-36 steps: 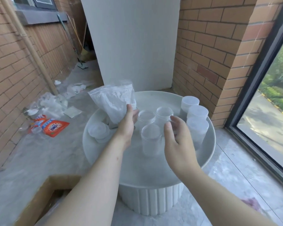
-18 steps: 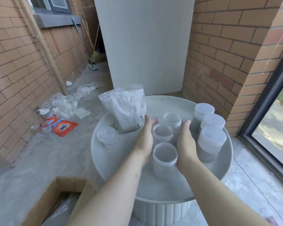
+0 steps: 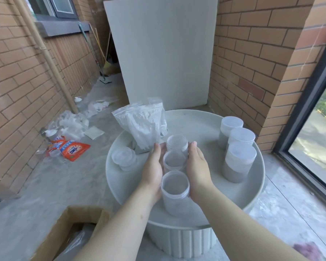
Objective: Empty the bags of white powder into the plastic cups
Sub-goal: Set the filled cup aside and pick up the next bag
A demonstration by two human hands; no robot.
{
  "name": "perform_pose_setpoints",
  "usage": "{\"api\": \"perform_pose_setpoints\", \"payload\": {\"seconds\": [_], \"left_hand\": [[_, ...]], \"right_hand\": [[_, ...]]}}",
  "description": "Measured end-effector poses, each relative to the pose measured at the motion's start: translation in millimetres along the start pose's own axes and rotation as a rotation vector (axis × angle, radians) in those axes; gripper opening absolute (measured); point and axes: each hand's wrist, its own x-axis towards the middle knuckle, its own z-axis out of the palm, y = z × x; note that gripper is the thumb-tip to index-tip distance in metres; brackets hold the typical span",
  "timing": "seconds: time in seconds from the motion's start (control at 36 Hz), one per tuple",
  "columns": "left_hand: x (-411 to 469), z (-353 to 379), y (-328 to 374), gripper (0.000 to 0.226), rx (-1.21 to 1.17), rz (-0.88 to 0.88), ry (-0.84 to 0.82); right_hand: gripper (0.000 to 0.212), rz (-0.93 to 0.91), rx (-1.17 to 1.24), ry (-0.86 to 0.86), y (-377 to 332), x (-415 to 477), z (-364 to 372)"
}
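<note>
Got left hand (image 3: 152, 166) and right hand (image 3: 198, 166) flat, fingers straight, pressing on the middle cup (image 3: 174, 160) from both sides. Same row: near cup (image 3: 175, 194) and far cup (image 3: 177, 144), all open, on the round table (image 3: 224, 196). Bag of white powder (image 3: 141, 127) just behind-left of that row. Three lidded cups (image 3: 240, 161) off to the right.

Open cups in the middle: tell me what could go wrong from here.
1. The left hand and right hand lie flat against the row of three open cups. An uneven squeeze could tip one.
2. The bag of powder leans just behind the left hand. A bump might topple it onto the cups.
</note>
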Motion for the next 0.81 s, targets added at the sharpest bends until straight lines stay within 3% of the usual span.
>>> {"api": "perform_pose_setpoints", "payload": {"seconds": [0.08,0.36,0.53,0.58,0.67,0.75,0.81], "left_hand": [[-3.7,-3.6,2.4,0.052,0.016,0.014,0.025],[-0.6,-12.1,4.3,0.045,0.125,0.072,0.296],[26.0,-29.1,36.0,0.029,0.427,0.320,0.644],[34.4,-32.5,55.3,0.012,0.439,0.390,0.681],[48.4,-37.6,78.5,0.024,0.479,0.463,0.688],[66.1,-42.2,89.4,0.010,0.513,0.467,0.691],[77.3,-38.0,94.4,0.026,0.571,0.421,0.697]], "right_hand": [[0.073,0.005,0.024,0.002,3.9,-1.0,4.3],[0.052,-0.028,-0.010,0.027,0.1,-8.0,9.2],[0.053,-0.135,-0.029,0.053,-17.2,-5.8,0.0],[0.050,-0.185,-0.030,0.041,-23.0,-4.4,-4.4],[0.049,-0.250,-0.042,0.025,-33.0,-0.9,-13.3],[0.048,-0.291,-0.044,0.004,-42.2,2.4,-22.1],[0.047,-0.324,-0.051,0.004,-46.6,4.5,-27.8]]}}
